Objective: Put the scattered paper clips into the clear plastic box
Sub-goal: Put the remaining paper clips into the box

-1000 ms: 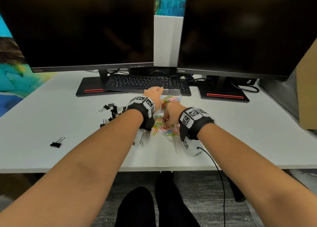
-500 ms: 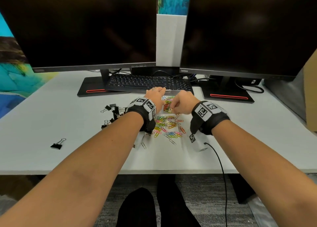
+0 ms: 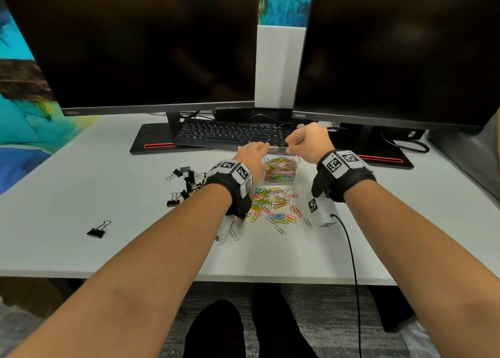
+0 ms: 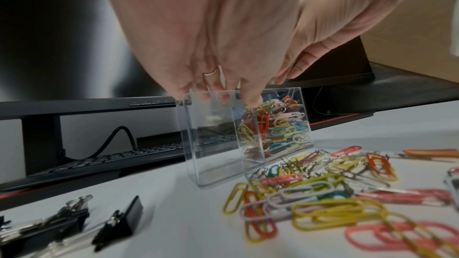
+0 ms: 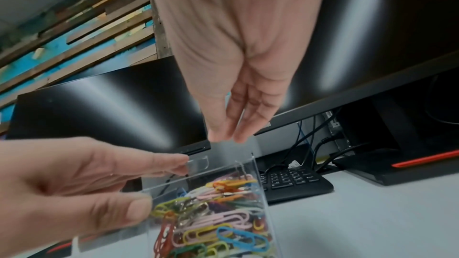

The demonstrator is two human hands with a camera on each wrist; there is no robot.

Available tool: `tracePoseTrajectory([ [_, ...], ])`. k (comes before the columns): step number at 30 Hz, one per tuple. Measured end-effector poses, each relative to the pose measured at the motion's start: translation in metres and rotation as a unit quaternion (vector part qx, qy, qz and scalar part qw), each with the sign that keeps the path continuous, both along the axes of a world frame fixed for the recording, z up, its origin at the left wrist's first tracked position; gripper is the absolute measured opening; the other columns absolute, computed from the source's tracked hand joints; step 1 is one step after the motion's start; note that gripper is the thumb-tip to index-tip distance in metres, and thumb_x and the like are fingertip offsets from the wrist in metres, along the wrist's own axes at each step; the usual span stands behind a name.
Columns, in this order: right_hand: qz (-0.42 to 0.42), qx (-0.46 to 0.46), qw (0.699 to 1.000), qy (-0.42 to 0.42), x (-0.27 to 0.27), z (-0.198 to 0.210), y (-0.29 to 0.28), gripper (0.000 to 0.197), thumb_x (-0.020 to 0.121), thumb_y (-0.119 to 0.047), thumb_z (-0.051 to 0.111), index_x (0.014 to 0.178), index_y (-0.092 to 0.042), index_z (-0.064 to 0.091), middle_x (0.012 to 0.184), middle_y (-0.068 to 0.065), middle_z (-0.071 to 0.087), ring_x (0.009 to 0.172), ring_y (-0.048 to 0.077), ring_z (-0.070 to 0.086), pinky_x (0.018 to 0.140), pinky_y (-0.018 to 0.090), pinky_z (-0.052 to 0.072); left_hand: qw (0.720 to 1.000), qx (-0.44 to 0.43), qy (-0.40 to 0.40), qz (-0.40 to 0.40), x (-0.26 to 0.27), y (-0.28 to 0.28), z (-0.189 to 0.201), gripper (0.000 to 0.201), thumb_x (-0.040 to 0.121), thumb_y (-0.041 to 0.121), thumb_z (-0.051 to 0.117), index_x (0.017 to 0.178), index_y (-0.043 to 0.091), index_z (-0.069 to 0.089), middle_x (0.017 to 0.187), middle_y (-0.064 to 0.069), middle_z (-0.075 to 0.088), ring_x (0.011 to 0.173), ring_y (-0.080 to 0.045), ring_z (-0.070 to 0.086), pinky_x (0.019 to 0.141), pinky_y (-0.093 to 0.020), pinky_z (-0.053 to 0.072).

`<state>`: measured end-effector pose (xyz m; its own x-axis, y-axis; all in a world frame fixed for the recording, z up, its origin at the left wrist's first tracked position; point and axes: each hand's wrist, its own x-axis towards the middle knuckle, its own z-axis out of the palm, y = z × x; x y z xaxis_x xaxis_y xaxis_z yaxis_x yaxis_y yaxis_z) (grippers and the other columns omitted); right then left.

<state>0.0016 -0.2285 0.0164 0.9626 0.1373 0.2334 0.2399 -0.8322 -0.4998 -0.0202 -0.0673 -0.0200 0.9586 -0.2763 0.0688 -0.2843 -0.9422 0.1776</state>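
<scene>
The clear plastic box (image 4: 213, 154) stands upright in front of the keyboard, its right half filled with coloured paper clips (image 4: 278, 127). My left hand (image 3: 253, 154) grips the box's top rim (image 5: 174, 181), thumb on the near wall and fingers at the far side. Just over the box's opening hovers my right hand (image 5: 224, 137), fingers straight, close together and pointing down, with nothing seen between them. In the head view the right hand (image 3: 290, 146) is up and right of the box. Several loose clips (image 3: 273, 204) lie scattered on the desk just in front of the box.
A heap of black binder clips (image 3: 186, 181) lies left of my left wrist, with one more (image 3: 98, 230) alone further left. A black keyboard (image 3: 230, 133) and two monitor stands sit close behind the box. A black cable (image 3: 351, 263) runs off the desk's front edge.
My right hand left the scattered pile, travelled back to the box and now sits lifted over its opening. My left hand has stayed on the box.
</scene>
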Motion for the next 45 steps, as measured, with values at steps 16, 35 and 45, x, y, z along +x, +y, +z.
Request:
tracePoseTrajectory([
  [16, 0.063, -0.167, 0.982, 0.063, -0.063, -0.033, 0.0, 0.034, 0.087, -0.026, 0.064, 0.116, -0.009, 0.065, 0.118, 0.008, 0.064, 0.106, 0.022, 0.059, 0.086, 0.026, 0.043, 0.997, -0.066, 0.022, 0.017, -0.004, 0.005, 0.013, 0.071, 0.093, 0.024, 0.056, 0.151, 0.014, 0.016, 0.155, -0.009, 0.025, 0.143, -0.026, 0.025, 0.117, -0.036, 0.024],
  [35, 0.047, -0.245, 0.943, 0.221, -0.098, -0.028, -0.009, 0.082, 0.085, -0.053, 0.059, 0.149, -0.016, 0.025, 0.154, 0.007, 0.027, 0.141, 0.025, 0.029, 0.114, 0.037, 0.024, 0.99, -0.009, 0.142, 0.023, -0.087, 0.07, -0.002, 0.042, 0.074, 0.045, 0.075, 0.111, 0.027, 0.068, 0.111, 0.009, 0.066, 0.098, -0.011, 0.061, 0.091, -0.024, 0.045],
  [45, 0.029, -0.297, 0.937, 0.18, -0.122, -0.044, -0.019, 0.041, 0.086, -0.033, 0.063, 0.119, -0.009, 0.064, 0.12, 0.008, 0.064, 0.109, 0.026, 0.06, 0.089, 0.029, 0.047, 0.971, 0.092, 0.22, 0.005, -0.088, 0.031, -0.015, 0.019, 0.077, 0.032, 0.071, 0.087, 0.016, 0.072, 0.085, 0.006, 0.068, 0.078, -0.013, 0.06, 0.074, -0.025, 0.052],
])
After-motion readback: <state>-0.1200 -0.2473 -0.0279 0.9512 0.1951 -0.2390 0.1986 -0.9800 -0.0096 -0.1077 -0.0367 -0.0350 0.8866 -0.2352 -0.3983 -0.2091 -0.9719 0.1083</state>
